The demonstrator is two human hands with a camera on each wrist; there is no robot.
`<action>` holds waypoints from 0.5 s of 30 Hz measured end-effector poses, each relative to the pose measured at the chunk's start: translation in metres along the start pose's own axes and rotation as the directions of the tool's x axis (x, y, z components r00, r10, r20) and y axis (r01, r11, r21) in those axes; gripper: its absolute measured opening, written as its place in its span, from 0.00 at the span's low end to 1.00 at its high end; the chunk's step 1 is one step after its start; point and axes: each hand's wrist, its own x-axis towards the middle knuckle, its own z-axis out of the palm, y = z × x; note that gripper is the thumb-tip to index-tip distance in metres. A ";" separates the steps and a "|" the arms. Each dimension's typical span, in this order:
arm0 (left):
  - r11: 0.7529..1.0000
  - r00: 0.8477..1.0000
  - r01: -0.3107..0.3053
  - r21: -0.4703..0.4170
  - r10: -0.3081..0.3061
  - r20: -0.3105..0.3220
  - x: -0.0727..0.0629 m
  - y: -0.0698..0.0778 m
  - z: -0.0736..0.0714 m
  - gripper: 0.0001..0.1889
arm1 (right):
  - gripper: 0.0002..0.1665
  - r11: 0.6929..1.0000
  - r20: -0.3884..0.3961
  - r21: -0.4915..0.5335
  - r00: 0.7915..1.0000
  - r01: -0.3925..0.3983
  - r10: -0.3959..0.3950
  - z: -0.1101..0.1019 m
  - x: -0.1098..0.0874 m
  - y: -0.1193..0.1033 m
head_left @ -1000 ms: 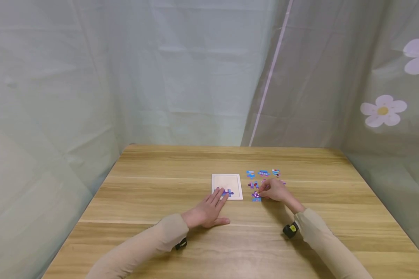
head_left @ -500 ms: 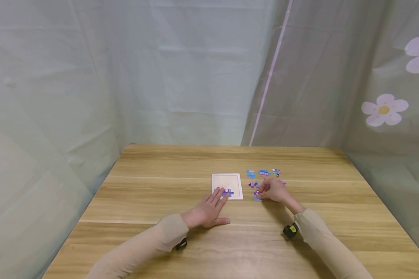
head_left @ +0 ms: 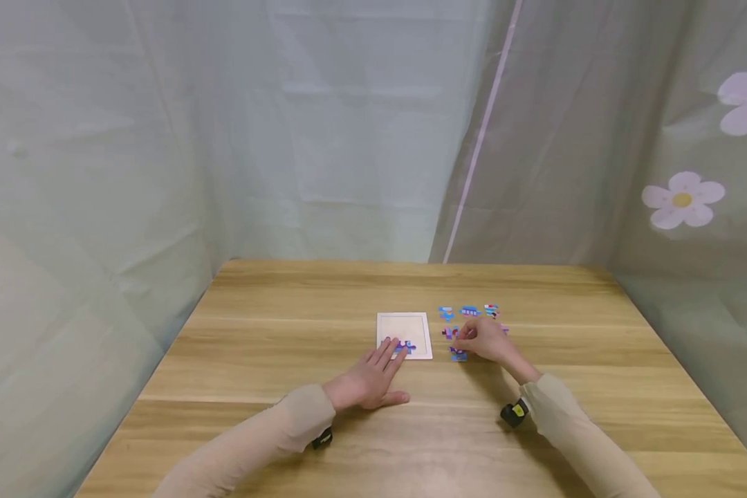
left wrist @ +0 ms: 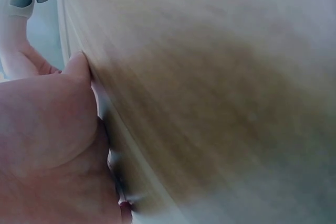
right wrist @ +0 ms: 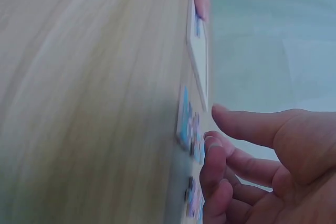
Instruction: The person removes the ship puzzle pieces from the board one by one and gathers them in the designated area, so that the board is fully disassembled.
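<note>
My left hand (head_left: 373,377) lies with fingers spread, its fingertips resting on the lower left of a white puzzle board (head_left: 404,324) and on the joined purple and blue puzzle pieces (head_left: 406,347) there. Part of those pieces is hidden under the fingers. To the right of the board, my right hand (head_left: 487,340) hovers just above a blue and purple puzzle piece (head_left: 458,356). In the right wrist view, this puzzle piece (right wrist: 184,119) lies on the table, with a gap between the thumb and the bent forefinger; nothing is seen between them.
Loose puzzle pieces lie in rows right of the board: a blue one (head_left: 446,313), a striped one (head_left: 469,311), a red and white one (head_left: 492,311), and a purple one (head_left: 450,333). The right hand covers others. Curtains surround the wooden table (head_left: 286,297).
My right hand's fingertips shift slightly left over the nearest loose piece, which has moved a little to the right and then back left. The left hand stays where it was.
</note>
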 end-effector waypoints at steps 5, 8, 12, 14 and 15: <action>1.000 1.000 0.002 0.005 -0.002 -0.013 -0.002 0.000 0.005 0.48 | 0.09 0.997 -0.003 0.012 0.997 0.074 -0.074 0.006 0.003 -0.008; 1.000 1.000 0.005 0.016 -0.004 -0.018 -0.002 0.000 0.005 0.48 | 0.07 0.995 0.007 0.037 0.996 0.091 -0.091 0.009 0.005 -0.014; 1.000 0.999 0.001 0.025 0.000 -0.033 -0.002 0.000 0.003 0.48 | 0.06 0.993 0.042 0.081 0.995 0.090 -0.094 0.015 0.009 -0.020; 1.000 0.999 -0.001 0.017 0.001 -0.034 -0.004 0.001 -0.001 0.47 | 0.07 0.990 0.056 0.105 0.993 0.098 -0.105 0.017 0.010 -0.023; 1.000 0.999 -0.001 0.011 0.002 -0.032 -0.005 0.002 -0.004 0.47 | 0.08 0.988 0.060 0.112 0.991 0.108 -0.116 0.019 0.010 -0.025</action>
